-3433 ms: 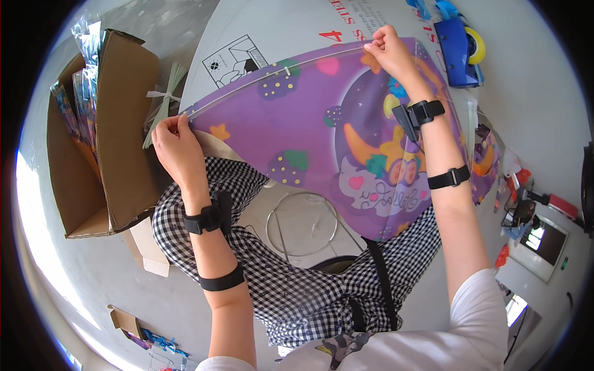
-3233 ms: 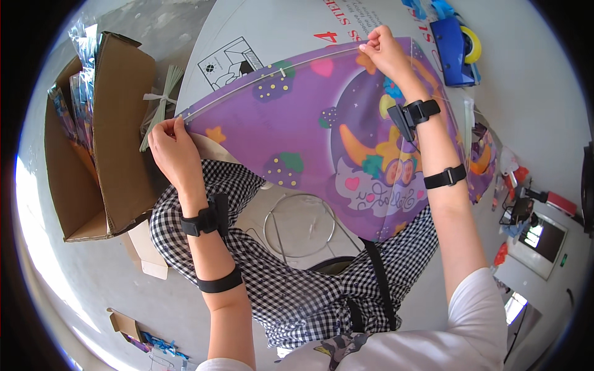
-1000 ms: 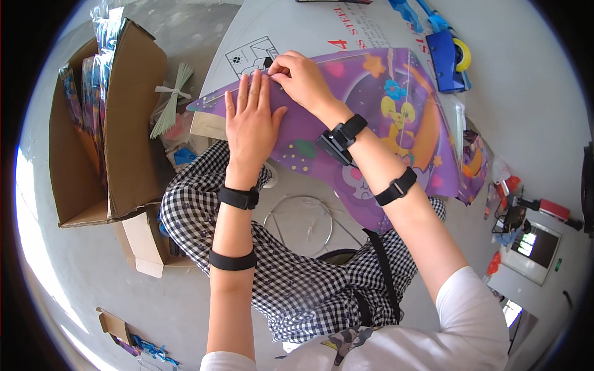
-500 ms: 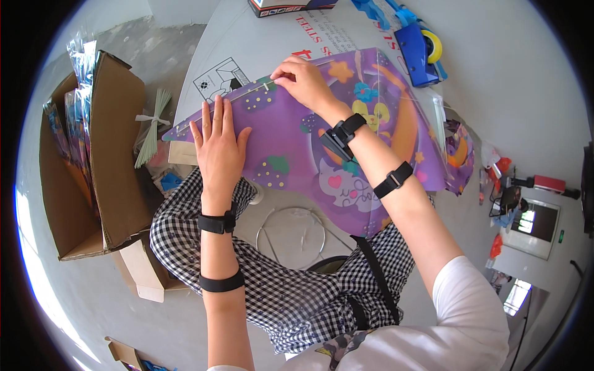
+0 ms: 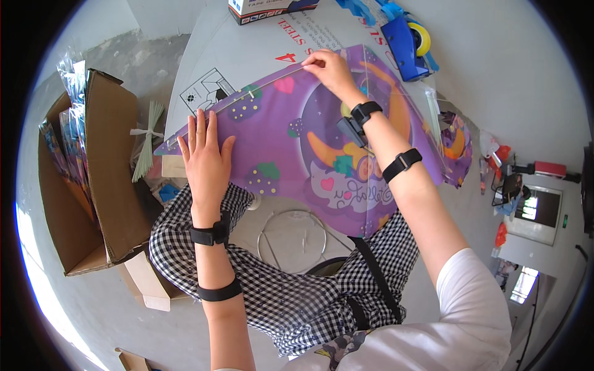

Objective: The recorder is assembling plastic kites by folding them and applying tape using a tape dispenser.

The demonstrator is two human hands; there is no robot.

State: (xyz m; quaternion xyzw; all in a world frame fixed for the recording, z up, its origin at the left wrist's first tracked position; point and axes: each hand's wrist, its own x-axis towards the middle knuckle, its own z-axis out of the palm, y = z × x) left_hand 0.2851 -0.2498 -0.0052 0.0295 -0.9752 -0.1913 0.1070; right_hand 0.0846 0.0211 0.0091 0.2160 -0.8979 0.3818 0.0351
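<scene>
A purple kite [image 5: 266, 136] printed with berries, stars and a moon lies across the table's near side and hangs toward my lap. Along its far edge runs a thin pale rod [image 5: 272, 84], with a small whitish piece across it. My left hand [image 5: 207, 164] rests flat, fingers stretched, on the kite's left end. Farther right on the same edge, my right hand [image 5: 331, 73] pinches the rod with thumb and fingers. More thin rods [image 5: 366, 123] run through the kite's right part.
A blue tape dispenser [image 5: 402, 52] with yellow tape stands at the far right of the table [image 5: 232, 52], near a box [image 5: 269, 9]. Left are a tied bundle of pale sticks [image 5: 148, 139] and a cardboard box [image 5: 111, 167] of packaged goods. A round metal stool frame [image 5: 292, 213] shows below.
My right hand has slid right along the kite's far edge, away from the small whitish piece. My left hand still lies flat on the left end. The view has shifted slightly.
</scene>
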